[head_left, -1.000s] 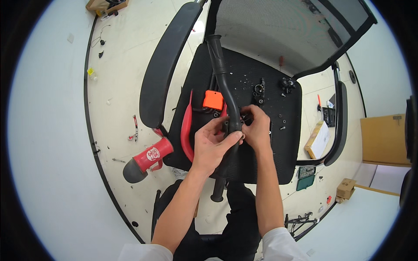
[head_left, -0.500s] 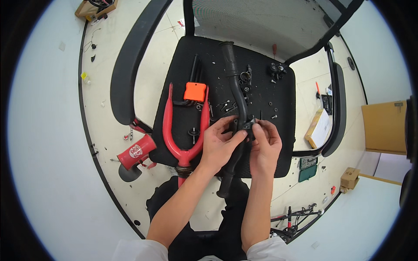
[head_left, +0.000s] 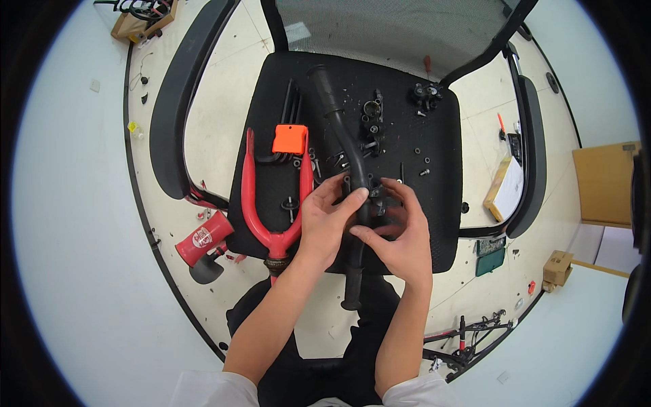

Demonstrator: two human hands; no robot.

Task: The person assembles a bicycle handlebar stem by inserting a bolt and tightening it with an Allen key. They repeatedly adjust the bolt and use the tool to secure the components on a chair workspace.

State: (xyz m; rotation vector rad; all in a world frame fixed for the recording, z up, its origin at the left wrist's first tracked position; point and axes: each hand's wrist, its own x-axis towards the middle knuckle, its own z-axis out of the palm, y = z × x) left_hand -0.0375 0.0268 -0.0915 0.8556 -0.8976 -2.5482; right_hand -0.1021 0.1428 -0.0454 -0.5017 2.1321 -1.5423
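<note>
A black bicycle handlebar point(head_left: 346, 142) with rubber grips slants over the chair seat and my lap. Around its middle my left hand point(head_left: 328, 220) is closed, the thumb lying on the bar. A small dark clamp part point(head_left: 378, 201) sits against the bar's right side. My right hand point(head_left: 401, 234) curves loosely round that part with thumb and fingers apart, the thumb tip at the bar; its lower fingers are blurred. Left of the bar lies a red bicycle fork point(head_left: 249, 197). An orange holder point(head_left: 290, 139) with black hex keys rests between the fork's legs.
The black chair seat point(head_left: 434, 224) carries bolts, nuts, black ring parts point(head_left: 371, 108) and a dark metal part point(head_left: 426, 96). Armrests point(head_left: 169, 129) flank it. On the floor are a red tube-shaped frame part point(head_left: 203, 239), a white-and-yellow box point(head_left: 504, 190) and a bicycle frame point(head_left: 468, 336).
My right hand has gone from pinching the clamp part to spread fingers around it. The bar's far end has swung left in view. The whole view has shifted slightly.
</note>
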